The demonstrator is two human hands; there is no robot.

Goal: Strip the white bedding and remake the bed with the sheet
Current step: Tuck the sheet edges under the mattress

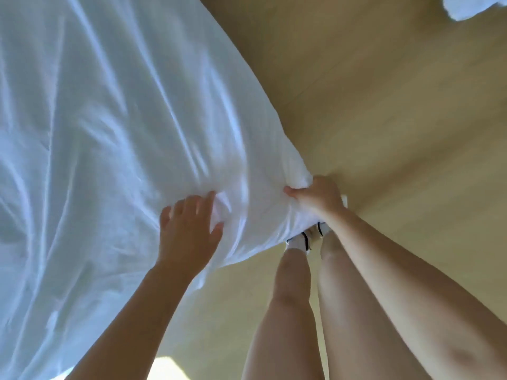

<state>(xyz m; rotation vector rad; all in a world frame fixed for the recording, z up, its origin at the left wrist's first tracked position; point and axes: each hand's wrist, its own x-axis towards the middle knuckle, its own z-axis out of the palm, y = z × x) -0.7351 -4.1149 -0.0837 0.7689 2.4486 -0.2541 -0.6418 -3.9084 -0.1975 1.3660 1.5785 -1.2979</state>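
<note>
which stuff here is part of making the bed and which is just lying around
Part of the job:
white sheet, spread over the bed
right hand, gripping the sheet's corner
left hand, resting open on the sheet

Just lying about:
white cloth at top right on the wooden floor, apart from the bed; possibly stripped bedding, cannot tell

This is a bedroom, though whether in a home or a hotel cannot be told. A rumpled white sheet (109, 133) lies spread wide, as over a mattress with a rounded corner. Right of the sheet runs a pale wood-plank floor (384, 105), and far beyond the sheet's right edge more white bedding (477, 6) shows.
</note>
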